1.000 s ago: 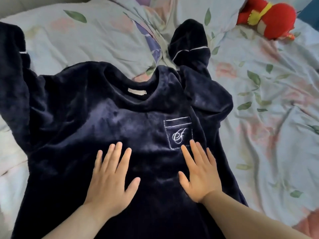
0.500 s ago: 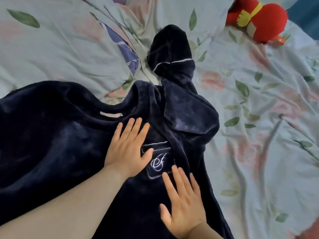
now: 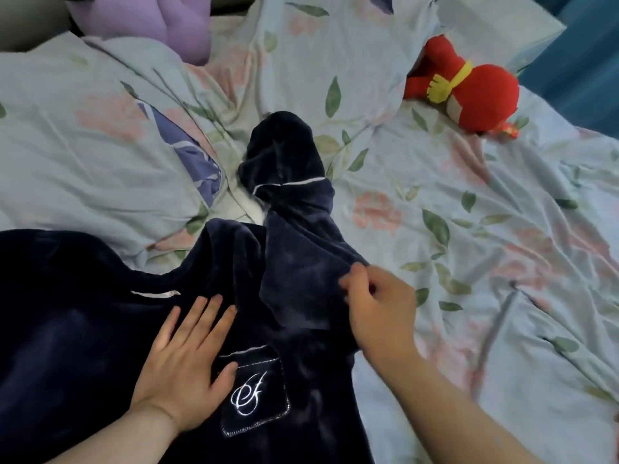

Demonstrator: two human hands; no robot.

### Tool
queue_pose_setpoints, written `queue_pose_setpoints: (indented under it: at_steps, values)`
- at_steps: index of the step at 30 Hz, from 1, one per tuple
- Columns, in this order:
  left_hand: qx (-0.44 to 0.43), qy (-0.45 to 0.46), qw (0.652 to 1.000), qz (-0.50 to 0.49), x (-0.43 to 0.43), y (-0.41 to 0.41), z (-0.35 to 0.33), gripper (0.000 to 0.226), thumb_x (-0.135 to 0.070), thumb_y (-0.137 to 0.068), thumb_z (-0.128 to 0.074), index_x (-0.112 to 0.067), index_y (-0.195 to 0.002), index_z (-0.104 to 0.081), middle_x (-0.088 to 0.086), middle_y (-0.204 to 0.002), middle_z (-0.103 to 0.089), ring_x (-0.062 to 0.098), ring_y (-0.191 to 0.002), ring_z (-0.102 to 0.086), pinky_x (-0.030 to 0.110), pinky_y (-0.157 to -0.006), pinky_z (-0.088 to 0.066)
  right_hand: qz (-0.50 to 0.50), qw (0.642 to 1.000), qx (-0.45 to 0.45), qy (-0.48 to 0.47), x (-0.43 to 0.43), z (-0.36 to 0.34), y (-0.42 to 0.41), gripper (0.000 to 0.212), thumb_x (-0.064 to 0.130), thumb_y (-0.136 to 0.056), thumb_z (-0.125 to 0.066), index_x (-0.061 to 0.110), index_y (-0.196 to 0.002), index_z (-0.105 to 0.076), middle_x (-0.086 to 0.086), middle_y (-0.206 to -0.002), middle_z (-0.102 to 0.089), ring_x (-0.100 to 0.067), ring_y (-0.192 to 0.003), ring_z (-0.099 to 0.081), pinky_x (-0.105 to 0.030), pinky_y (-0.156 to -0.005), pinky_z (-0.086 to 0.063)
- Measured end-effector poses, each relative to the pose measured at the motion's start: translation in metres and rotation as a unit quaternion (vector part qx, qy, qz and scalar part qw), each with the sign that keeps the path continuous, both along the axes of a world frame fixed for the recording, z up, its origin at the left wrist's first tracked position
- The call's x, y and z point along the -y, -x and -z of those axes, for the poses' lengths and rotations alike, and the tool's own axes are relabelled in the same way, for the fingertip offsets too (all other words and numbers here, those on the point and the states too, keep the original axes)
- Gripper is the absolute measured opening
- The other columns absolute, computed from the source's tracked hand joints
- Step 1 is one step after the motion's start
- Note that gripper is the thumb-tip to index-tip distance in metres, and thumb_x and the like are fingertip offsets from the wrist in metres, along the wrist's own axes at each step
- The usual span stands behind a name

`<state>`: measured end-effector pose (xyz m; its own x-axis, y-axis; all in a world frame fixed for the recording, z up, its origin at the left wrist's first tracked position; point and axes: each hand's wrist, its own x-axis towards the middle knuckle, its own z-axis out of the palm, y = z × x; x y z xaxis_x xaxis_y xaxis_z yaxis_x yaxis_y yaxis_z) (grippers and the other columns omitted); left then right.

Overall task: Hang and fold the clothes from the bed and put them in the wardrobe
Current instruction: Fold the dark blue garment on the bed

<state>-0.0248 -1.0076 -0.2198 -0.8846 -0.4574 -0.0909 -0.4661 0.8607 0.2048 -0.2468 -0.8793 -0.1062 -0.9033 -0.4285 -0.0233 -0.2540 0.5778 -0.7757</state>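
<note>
Head view: a dark navy fleece top (image 3: 100,329) lies spread face up on the bed (image 3: 502,262), filling the near left part, its collar toward the head of the bed and its body running back toward the near edge. The left hand (image 3: 181,366) rests flat on the chest, fingers (image 3: 201,316) straight and slightly spread, thumb touching the embroidered chest pocket (image 3: 254,396). The right hand (image 3: 378,316) pinches the edge of the sleeve (image 3: 294,229), fingers curled on the fleece. The sleeve's long axis runs away from the shoulder, white-piped cuff (image 3: 281,152) pointing to the head of the bed. Half a second ago the right hand lay flat below the pocket; now it has moved up to the sleeve. A red plush toy (image 3: 469,92) lies near the far right corner, a purple one (image 3: 150,25) at the far left.
</note>
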Motion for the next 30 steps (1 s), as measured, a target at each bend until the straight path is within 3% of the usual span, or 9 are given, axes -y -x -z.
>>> queue_pose_setpoints:
  at_steps: [2,6,11,14,18,20,23,27,30]
  values:
    - [-0.003,0.007,1.0,0.002,0.001,0.001,-0.001,0.076,-0.05,-0.082,-0.043,-0.014,-0.149,-0.034,0.008,-0.156,-0.03,0.016,-0.153,0.001,0.049,-0.12,-0.014,-0.015,0.996,0.084,0.002,0.049,-0.01,0.051,0.018,0.036,-0.09,-0.059,0.02,-0.096,-0.066,0.012,-0.089,-0.064,-0.003,-0.08,-0.059,-0.028,-0.079,-0.05]
    - [-0.012,0.021,1.0,0.006,0.0,0.001,0.0,0.077,-0.049,-0.082,-0.044,-0.012,-0.148,-0.034,0.01,-0.156,-0.032,0.017,-0.153,0.0,0.047,-0.121,-0.01,-0.16,0.963,0.216,-0.023,0.12,0.013,0.09,0.061,0.038,-0.077,-0.079,0.021,-0.127,-0.049,0.011,-0.111,-0.063,-0.008,-0.099,-0.062,-0.023,-0.085,-0.048]
    - [-0.01,0.034,0.999,0.001,0.001,0.002,-0.002,0.075,-0.047,-0.082,-0.043,-0.01,-0.147,-0.034,0.012,-0.154,-0.035,0.017,-0.153,0.0,0.047,-0.122,-0.008,-0.075,0.98,0.181,0.03,0.093,0.018,0.132,0.012,0.019,-0.092,-0.061,0.015,-0.099,-0.07,-0.002,-0.091,-0.071,-0.018,-0.087,-0.066,-0.032,-0.078,-0.054]
    - [-0.002,0.041,0.999,-0.002,0.0,0.003,-0.004,0.074,-0.046,-0.082,-0.042,-0.008,-0.146,-0.036,0.014,-0.153,-0.037,0.016,-0.153,0.002,0.045,-0.123,-0.006,0.097,0.977,0.146,0.121,0.019,0.013,0.195,0.013,0.012,-0.088,-0.059,0.017,-0.088,-0.07,0.003,-0.079,-0.068,-0.014,-0.075,-0.063,-0.03,-0.068,-0.054]
    - [0.006,0.029,1.0,-0.01,-0.001,0.003,-0.007,0.073,-0.044,-0.087,-0.036,-0.016,-0.154,-0.027,0.013,-0.154,-0.036,0.016,-0.152,-0.001,0.043,-0.123,-0.004,0.273,0.931,0.172,0.171,-0.099,0.003,0.251,0.025,0.023,-0.092,-0.058,0.018,-0.116,-0.063,0.01,-0.087,-0.067,-0.013,-0.079,-0.068,-0.023,-0.059,-0.052]
    - [0.008,0.027,1.0,-0.012,-0.001,0.002,-0.008,0.066,-0.049,-0.097,-0.019,-0.019,-0.156,-0.02,0.01,-0.156,-0.033,0.016,-0.152,-0.003,0.043,-0.123,-0.003,0.299,0.901,0.248,0.193,-0.145,0.014,0.245,0.021,0.01,-0.094,-0.054,0.018,-0.113,-0.053,0.018,-0.074,-0.065,0.0,-0.066,-0.062,-0.012,-0.052,-0.047]
    - [0.019,0.039,0.999,-0.014,-0.001,0.003,-0.012,0.072,-0.056,-0.097,-0.007,-0.017,-0.155,-0.024,0.008,-0.155,-0.032,0.016,-0.152,-0.004,0.042,-0.123,-0.001,0.38,0.822,0.337,0.255,-0.18,0.043,0.227,0.023,0.005,-0.084,-0.051,0.015,-0.104,-0.058,-0.001,-0.087,-0.064,-0.014,-0.07,-0.062,-0.021,-0.049,-0.051]
    - [0.011,0.053,0.998,-0.032,-0.007,0.006,-0.022,0.068,-0.051,-0.089,-0.033,-0.012,-0.142,-0.049,0.005,-0.147,-0.045,0.02,-0.15,-0.018,0.044,-0.122,-0.006,0.345,0.782,0.367,0.367,-0.182,0.046,0.216,0.035,0.027,-0.093,-0.061,0.013,-0.126,-0.062,-0.003,-0.108,-0.074,-0.018,-0.092,-0.072,-0.031,-0.082,-0.059]
    - [-0.067,0.029,0.993,-0.097,-0.019,0.048,-0.048,0.074,-0.057,-0.071,-0.047,-0.008,-0.124,-0.064,0.012,-0.132,-0.054,0.04,-0.13,-0.043,0.05,-0.12,-0.013,0.307,0.754,0.41,0.412,-0.19,0.041,0.217,0.03,0.027,-0.096,-0.06,0.011,-0.121,-0.062,-0.006,-0.105,-0.074,-0.019,-0.082,-0.075,-0.032,-0.066,-0.061]
